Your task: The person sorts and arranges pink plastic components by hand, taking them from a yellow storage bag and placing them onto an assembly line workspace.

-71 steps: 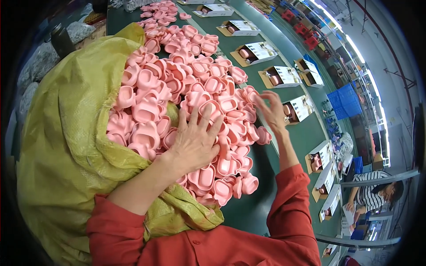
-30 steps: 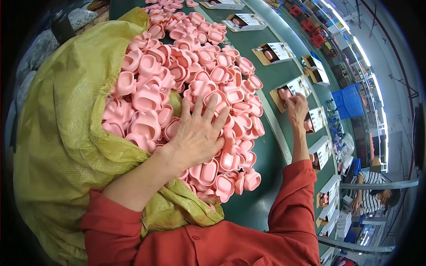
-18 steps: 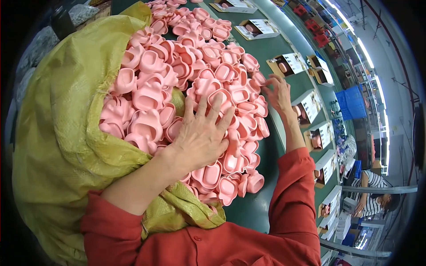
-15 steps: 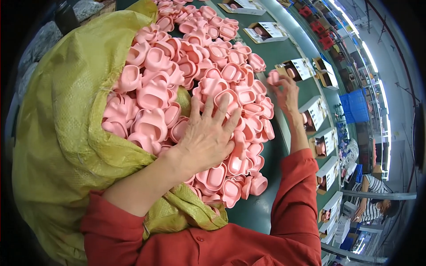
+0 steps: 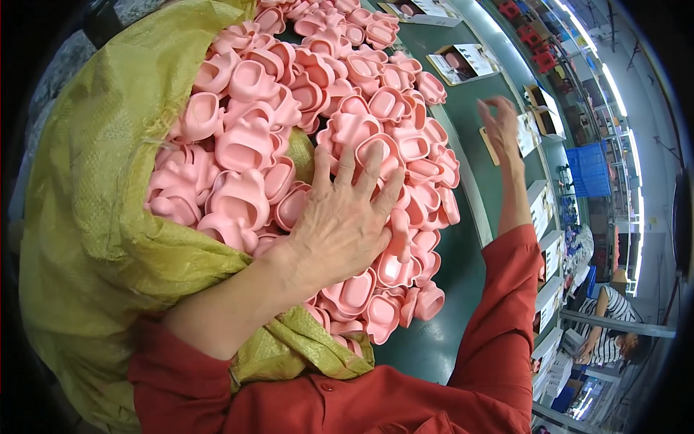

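My left hand (image 5: pixel 340 220) lies spread, palm down, on a heap of pink moulded pieces (image 5: pixel 249 148). These are small hollow tray-like shapes with rounded, eared outlines. They spill from the mouth of a yellow-green woven sack (image 5: pixel 94 239), over whose edge my left forearm rests. To the right, my right hand (image 5: pixel 504 130) hovers at an open carton (image 5: pixel 530 135) on the green belt. Its thumb and forefinger are apart, and no piece shows between them. The hand and wrist partly hide that carton's inside.
Open cartons line the green conveyor (image 5: pixel 463 94), one of them a carton with pink contents (image 5: pixel 463 64) farther up. A blue crate (image 5: pixel 589 170) stands beyond the line. At far right, a person in a striped top (image 5: pixel 611 325) works. A dark bottle (image 5: pixel 101 22) is at top left.
My right hand has moved right and slightly up to a carton, and the pink piece it held no longer shows in its fingers. My left hand stays on the heap. The view has shifted slightly.
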A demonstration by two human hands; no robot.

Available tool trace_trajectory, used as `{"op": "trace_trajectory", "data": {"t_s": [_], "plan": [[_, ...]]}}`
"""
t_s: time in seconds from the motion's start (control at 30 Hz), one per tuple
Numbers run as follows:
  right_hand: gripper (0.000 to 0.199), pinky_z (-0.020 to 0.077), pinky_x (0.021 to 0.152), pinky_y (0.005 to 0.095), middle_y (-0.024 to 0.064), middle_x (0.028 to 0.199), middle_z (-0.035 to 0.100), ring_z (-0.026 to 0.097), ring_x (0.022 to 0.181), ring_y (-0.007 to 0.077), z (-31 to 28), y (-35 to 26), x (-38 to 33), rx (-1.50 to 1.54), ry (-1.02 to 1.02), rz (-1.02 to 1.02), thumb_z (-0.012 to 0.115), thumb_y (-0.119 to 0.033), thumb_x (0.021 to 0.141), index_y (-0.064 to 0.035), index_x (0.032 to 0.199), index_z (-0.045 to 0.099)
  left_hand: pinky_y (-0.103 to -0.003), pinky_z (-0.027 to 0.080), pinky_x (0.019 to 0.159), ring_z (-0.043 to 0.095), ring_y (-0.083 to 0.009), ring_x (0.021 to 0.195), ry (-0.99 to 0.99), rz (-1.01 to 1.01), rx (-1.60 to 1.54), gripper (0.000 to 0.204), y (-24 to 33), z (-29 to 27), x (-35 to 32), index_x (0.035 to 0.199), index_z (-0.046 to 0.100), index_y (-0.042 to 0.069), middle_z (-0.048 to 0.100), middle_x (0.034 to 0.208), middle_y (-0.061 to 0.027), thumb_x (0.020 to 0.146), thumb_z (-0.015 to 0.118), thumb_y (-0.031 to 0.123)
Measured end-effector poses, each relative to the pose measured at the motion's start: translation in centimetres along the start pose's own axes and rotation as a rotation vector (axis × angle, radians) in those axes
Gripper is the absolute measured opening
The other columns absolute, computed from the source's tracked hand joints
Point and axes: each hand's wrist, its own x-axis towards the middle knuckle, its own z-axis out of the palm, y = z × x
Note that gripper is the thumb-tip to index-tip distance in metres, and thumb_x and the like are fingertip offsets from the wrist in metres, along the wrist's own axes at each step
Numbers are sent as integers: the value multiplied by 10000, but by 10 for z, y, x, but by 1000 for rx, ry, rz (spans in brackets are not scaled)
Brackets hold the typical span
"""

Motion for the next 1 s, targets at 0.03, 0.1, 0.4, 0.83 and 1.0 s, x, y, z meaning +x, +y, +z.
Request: {"op": "trace_trajectory", "data": {"t_s": [0.03,0.1,0.4,0.83,1.0], "plan": [[488,450,1025,391,176,1260,655,603,1195,328,12,-42,14,145,-110,51,652,-482,932,-31,1108,712,-675,249,1117,371,-465,1371,5,-19,13,712,-5,-1,-4,1473,462,64,336,1541,-260,856,643,369],[513,461,1006,406,207,1270,637,607,1166,359,36,-93,32,331,-160,4,626,-483,951,-23,1167,692,-676,253,1115,369,-465,1372,1,-22,32,711,-3,0,-4,1472,463,64,342,1537,-259,856,641,371],[522,508,872,382,169,1157,679,657,1013,305,61,-142,37,492,-355,-20,602,-538,955,-100,1231,674,-689,243,1120,350,-461,1391,14,-39,-9,699,-4,-1,-4,1464,470,55,359,1521,-256,860,632,369],[305,524,922,388,131,1224,695,673,1097,259,-29,-58,-91,594,-176,165,654,-144,928,0,1197,653,-680,201,1153,301,-455,1433,8,-27,0,716,-3,3,-4,1496,439,66,315,1566,-238,880,607,390],[364,516,905,432,167,1227,659,652,1070,355,-24,-59,-105,165,-46,-58,745,-174,852,-40,1181,665,-678,182,1159,302,-455,1434,19,-19,13,721,-3,3,-7,1498,434,60,311,1571,-239,882,598,397]]}}
